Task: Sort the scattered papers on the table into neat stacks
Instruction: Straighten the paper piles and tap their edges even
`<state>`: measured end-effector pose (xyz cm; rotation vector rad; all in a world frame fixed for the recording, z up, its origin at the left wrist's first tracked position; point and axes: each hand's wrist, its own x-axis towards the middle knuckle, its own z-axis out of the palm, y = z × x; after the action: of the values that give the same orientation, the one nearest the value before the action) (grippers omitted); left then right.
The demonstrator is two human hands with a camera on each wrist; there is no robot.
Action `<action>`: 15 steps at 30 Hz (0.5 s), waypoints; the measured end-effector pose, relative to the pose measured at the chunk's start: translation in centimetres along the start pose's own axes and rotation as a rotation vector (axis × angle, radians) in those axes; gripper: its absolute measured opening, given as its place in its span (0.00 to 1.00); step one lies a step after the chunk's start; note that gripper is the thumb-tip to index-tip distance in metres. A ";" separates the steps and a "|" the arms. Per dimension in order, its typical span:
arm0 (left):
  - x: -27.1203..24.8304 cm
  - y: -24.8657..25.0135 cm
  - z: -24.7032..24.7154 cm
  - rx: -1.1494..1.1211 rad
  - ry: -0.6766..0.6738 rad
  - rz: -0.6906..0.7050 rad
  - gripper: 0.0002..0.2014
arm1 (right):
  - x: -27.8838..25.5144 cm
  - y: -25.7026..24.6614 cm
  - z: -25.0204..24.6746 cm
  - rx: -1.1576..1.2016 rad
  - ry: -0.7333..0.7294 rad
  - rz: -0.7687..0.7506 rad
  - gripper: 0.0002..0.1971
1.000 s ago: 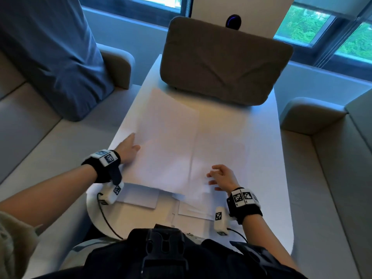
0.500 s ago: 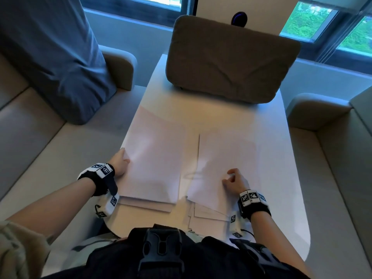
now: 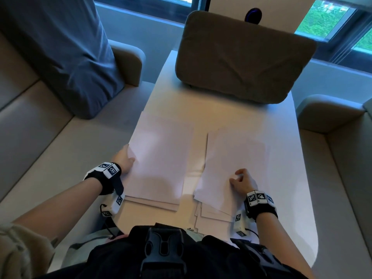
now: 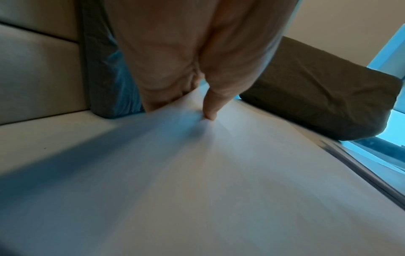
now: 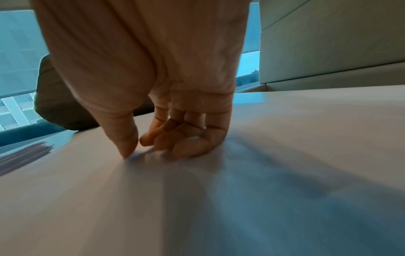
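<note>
Head view: white rounded-corner table (image 3: 281,137) runs up the centre of the frame. Two piles of white paper sheets lie side by side on it, a narrow strip of tabletop between them. Left paper pile (image 3: 161,158) sits centre-left, its lower edges fanned out unevenly. Right paper pile (image 3: 235,158) sits centre-right, with looser sheets sticking out at its lower edge.

Left hand (image 3: 122,159) at the left pile's left edge: thumb pressed on top, fingers tucked under the edge, so it pinches the top sheets. Right hand (image 3: 241,181) on the lower part of the right pile: fingers curled in, thumb tip and little-finger side touching the paper; nothing gripped.

Brown rectangular cushion (image 3: 241,57) stands at the table's upper end. Blue-grey pillow (image 3: 60,47) upper left on the beige sofa (image 3: 40,148).
</note>
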<state>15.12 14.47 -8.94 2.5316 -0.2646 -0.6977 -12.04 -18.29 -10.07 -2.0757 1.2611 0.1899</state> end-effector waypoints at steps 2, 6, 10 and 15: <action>-0.1 0.2 0.0 0.082 0.015 -0.007 0.32 | -0.5 -1.1 -0.5 -0.024 -0.023 -0.012 0.16; 0.0 0.6 -0.3 0.102 0.057 -0.011 0.22 | -1.2 -5.2 0.1 -0.035 -0.024 -0.209 0.09; 0.5 0.5 -0.4 0.079 0.107 0.014 0.18 | -2.5 -10.0 3.1 0.157 -0.255 -0.247 0.09; 0.1 0.8 -0.6 0.007 0.109 -0.010 0.08 | -3.2 -13.2 6.9 0.001 -0.493 -0.210 0.06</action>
<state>15.50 13.94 -8.13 2.5691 -0.2166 -0.5606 -1.25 -7.79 -7.44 -1.9786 0.7419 0.5639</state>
